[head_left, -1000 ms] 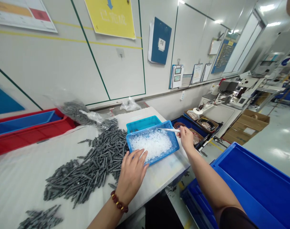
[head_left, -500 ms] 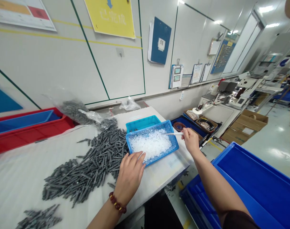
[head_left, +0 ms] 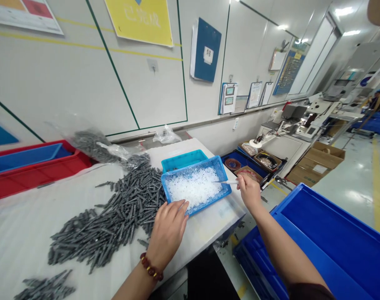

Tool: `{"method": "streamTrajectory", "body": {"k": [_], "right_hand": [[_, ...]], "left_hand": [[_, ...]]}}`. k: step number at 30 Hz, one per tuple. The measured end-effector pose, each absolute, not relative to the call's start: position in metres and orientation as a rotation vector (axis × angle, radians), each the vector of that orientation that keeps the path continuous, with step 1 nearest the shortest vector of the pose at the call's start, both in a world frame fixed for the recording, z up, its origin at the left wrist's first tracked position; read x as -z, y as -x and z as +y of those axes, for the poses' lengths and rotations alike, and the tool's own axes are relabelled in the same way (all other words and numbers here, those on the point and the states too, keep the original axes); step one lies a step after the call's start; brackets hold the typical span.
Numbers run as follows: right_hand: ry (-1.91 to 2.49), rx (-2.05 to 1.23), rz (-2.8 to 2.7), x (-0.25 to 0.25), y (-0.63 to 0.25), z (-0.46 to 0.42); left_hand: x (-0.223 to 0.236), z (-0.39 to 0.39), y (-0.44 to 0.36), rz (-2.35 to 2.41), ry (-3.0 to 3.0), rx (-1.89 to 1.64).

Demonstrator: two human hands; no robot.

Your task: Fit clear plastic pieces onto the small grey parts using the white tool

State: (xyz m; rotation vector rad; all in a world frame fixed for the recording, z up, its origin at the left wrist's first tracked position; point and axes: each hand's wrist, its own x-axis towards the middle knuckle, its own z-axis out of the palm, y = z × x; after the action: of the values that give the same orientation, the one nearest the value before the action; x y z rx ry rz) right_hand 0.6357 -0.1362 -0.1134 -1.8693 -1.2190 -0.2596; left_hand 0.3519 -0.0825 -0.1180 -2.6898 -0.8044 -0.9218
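A blue basket (head_left: 220, 170) with patterned walls holds many small white translucent pieces (head_left: 193, 187). My left hand (head_left: 169, 227) lies at its near left corner, fingers bent over the rim; the thumb is hidden. A bead bracelet circles that wrist. In my right hand (head_left: 248, 189) is a slim tool (head_left: 230, 182) with a pale handle and narrow metal tip, pinched at its handle end. Its tip reaches among the white pieces at the right of the basket. Beside my left hand spreads a large pile of dark grey ribbed parts (head_left: 124, 208).
Behind the basket stands a teal bin (head_left: 183, 159). A smaller heap of grey parts (head_left: 44, 286) lies at front left. Plastic bags (head_left: 96, 146) and a red bin (head_left: 36, 173) line the wall side. Large blue crates (head_left: 330, 233) stand right of the table (head_left: 205, 233).
The tool's tip has dropped lower, into the white pieces. My left hand keeps its place on the basket. The whole view has shifted slightly.
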Motion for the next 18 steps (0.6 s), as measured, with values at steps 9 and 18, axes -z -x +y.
{"method": "streamTrajectory", "body": {"k": [9,18], "right_hand": [[1.819,0.255,-1.142,0.120,-0.634,-0.132],[1.713,-0.007,-1.052,0.120,-0.623,-0.113]], "left_hand": [[0.115,-0.082,-0.350,-0.815,2.677,0.898],[0.119,-0.082,-0.352,-0.819,2.690,0.882]]}}
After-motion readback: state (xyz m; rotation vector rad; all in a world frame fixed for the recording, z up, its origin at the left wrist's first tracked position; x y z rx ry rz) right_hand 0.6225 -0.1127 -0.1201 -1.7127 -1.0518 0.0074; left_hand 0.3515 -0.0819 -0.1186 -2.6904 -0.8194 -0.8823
